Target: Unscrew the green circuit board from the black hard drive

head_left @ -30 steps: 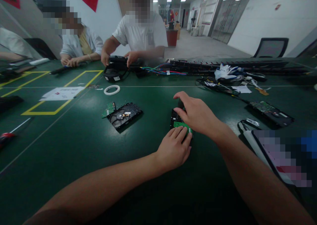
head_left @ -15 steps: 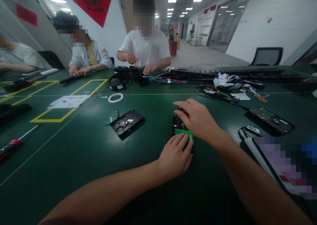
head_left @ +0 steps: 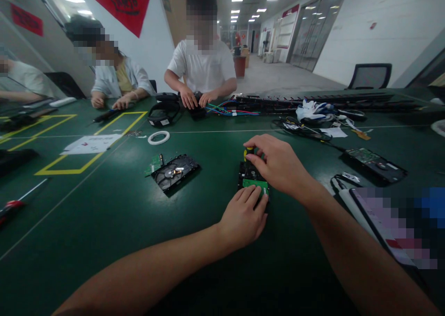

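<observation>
A black hard drive with a green circuit board [head_left: 255,184] lies on the green table in front of me. My left hand [head_left: 245,214] rests on its near end, fingers pressed over the board's edge and holding the drive down. Above the far end, my right hand [head_left: 274,165] has its thumb and fingers closed round a short yellow and black screwdriver [head_left: 249,153], which stands upright over the drive. The screwdriver's tip is too small to make out. Left of my hands lies an opened hard drive [head_left: 176,173], with a loose green circuit board [head_left: 153,166] beside it.
Another hard drive [head_left: 374,165] lies at the right, near a pixelated screen-like device [head_left: 392,228]. A red-handled screwdriver [head_left: 14,207] lies far left. A white tape ring [head_left: 158,138], cables and gloves [head_left: 313,111] are farther back. Co-workers sit across the table.
The view has shifted slightly. My right hand has turned a little, so the yellow screwdriver handle shows more. My left hand keeps its place on the drive. The co-worker opposite has moved a hand.
</observation>
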A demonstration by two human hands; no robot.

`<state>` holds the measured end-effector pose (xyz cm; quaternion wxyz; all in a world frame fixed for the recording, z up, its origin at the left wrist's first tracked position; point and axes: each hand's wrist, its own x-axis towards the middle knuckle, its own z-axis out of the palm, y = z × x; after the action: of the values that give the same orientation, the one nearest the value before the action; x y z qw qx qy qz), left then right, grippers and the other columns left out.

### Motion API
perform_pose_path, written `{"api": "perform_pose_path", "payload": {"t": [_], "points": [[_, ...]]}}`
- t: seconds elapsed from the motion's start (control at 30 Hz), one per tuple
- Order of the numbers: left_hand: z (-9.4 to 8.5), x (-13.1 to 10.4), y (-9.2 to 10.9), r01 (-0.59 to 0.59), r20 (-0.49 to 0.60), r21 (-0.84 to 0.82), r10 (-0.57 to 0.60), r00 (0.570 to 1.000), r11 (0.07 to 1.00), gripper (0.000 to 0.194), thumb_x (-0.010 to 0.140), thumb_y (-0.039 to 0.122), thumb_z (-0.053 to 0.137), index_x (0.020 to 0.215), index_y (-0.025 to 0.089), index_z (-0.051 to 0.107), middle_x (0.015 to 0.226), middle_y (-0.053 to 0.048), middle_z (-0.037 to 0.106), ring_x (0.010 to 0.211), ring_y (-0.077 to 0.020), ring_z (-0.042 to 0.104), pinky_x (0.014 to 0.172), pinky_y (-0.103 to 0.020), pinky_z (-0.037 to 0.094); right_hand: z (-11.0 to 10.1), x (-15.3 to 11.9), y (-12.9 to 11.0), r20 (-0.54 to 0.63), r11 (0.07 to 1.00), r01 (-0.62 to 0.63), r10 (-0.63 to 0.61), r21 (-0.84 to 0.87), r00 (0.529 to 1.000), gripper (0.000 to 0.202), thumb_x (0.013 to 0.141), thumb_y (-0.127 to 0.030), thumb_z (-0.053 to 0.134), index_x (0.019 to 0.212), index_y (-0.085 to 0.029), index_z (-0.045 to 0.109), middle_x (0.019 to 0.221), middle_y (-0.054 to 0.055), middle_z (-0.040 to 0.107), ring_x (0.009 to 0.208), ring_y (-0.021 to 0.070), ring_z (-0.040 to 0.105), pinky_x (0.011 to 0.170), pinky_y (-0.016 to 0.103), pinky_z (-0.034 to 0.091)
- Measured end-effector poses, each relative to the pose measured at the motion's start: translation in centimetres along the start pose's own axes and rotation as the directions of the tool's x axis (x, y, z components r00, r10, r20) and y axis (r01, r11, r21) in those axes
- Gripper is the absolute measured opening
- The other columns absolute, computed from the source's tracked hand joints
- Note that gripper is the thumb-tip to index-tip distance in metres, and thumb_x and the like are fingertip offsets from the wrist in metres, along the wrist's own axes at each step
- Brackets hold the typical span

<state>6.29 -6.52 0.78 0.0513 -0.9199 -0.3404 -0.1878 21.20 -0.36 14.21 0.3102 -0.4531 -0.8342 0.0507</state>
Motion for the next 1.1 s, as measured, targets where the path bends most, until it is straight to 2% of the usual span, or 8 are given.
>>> {"api": "perform_pose_path", "payload": {"t": [0.13, 0.33, 0.5, 0.63, 0.83, 0.97, 1.1], "points": [[-0.03, 0.01, -0.01, 0.000, 0.000, 0.006, 0.000, 1.000, 1.000, 0.049, 0.104, 0.036, 0.050, 0.145, 0.010, 0.058, 0.148, -0.021, 0.057, 0.139, -0.0355, 0.054, 0.115, -0.050, 0.047, 0.09, -0.02, -0.16, -0.021, 0.999, -0.037, 0.036, -0.022, 0.999, 0.022, 0.092, -0.016, 0.064, 0.113, -0.022, 0.066, 0.108, 0.007, 0.069, 0.088, 0.0213, 0.063, 0.085, 0.034, 0.046], [-0.33, 0.09, 0.00, -0.006, 0.011, -0.002, 0.006, 1.000, 1.000, 0.049, 0.104, 0.036, 0.050, 0.144, 0.010, 0.058, 0.148, -0.021, 0.058, 0.139, -0.0354, 0.053, 0.114, -0.050, 0.047, 0.15, -0.09, -0.08, -0.035, 0.995, -0.055, 0.053, -0.083, 0.998, 0.013, 0.092, -0.025, 0.073, 0.102, -0.022, 0.066, 0.102, 0.006, 0.069, 0.084, 0.0206, 0.061, 0.078, 0.033, 0.044], [-0.14, -0.02, 0.03, 0.007, 0.007, -0.017, -0.006, 1.000, 1.000, 0.048, 0.104, 0.036, 0.051, 0.144, 0.011, 0.058, 0.148, -0.021, 0.057, 0.139, -0.0348, 0.053, 0.115, -0.050, 0.046, 0.22, 0.03, -0.08, -0.039, 0.991, -0.059, 0.054, -0.119, 0.998, 0.012, 0.098, -0.033, 0.066, 0.103, -0.022, 0.067, 0.104, 0.008, 0.070, 0.089, 0.0226, 0.062, 0.081, 0.035, 0.044], [-0.25, -0.03, 0.04, 0.000, 0.013, -0.010, 0.000, 1.000, 1.000, 0.048, 0.104, 0.035, 0.050, 0.144, 0.009, 0.058, 0.149, -0.021, 0.057, 0.139, -0.0351, 0.053, 0.116, -0.050, 0.045, -0.02, 0.10, -0.03, -0.026, 0.994, -0.039, 0.036, -0.102, 0.999, 0.009, 0.098, -0.024, 0.061, 0.104, -0.022, 0.068, 0.106, 0.009, 0.073, 0.097, 0.0251, 0.065, 0.086, 0.036, 0.045], [-0.32, -0.06, 0.03, 0.005, 0.010, -0.008, -0.005, 1.000, 1.000, 0.049, 0.104, 0.035, 0.051, 0.145, 0.010, 0.057, 0.148, -0.020, 0.057, 0.140, -0.0354, 0.053, 0.116, -0.050, 0.046, -0.34, -0.03, 0.04, -0.009, 1.000, -0.008, 0.008, -0.003, 1.000, 0.016, 0.095, -0.016, 0.061, 0.108, -0.021, 0.069, 0.108, 0.007, 0.076, 0.095, 0.0232, 0.068, 0.087, 0.035, 0.047], [-0.30, -0.07, 0.03, 0.002, 0.018, -0.011, -0.002, 1.000, 1.000, 0.049, 0.104, 0.035, 0.050, 0.145, 0.010, 0.057, 0.149, -0.020, 0.056, 0.140, -0.0353, 0.053, 0.117, -0.050, 0.045, -0.28, 0.00, -0.09, -0.030, 0.997, -0.030, 0.028, -0.077, 0.999, 0.007, 0.095, -0.024, 0.068, 0.101, -0.021, 0.068, 0.104, 0.008, 0.074, 0.092, 0.0240, 0.066, 0.083, 0.036, 0.046], [-0.37, -0.04, 0.04, 0.006, 0.015, -0.008, -0.006, 1.000, 1.000, 0.048, 0.105, 0.036, 0.049, 0.145, 0.010, 0.057, 0.149, -0.020, 0.057, 0.139, -0.0352, 0.053, 0.116, -0.050, 0.045, -0.13, -0.01, -0.13, -0.053, 0.988, -0.068, 0.061, -0.136, 0.997, 0.015, 0.095, -0.035, 0.072, 0.096, -0.021, 0.066, 0.097, 0.007, 0.072, 0.087, 0.0231, 0.063, 0.079, 0.035, 0.043]]}}
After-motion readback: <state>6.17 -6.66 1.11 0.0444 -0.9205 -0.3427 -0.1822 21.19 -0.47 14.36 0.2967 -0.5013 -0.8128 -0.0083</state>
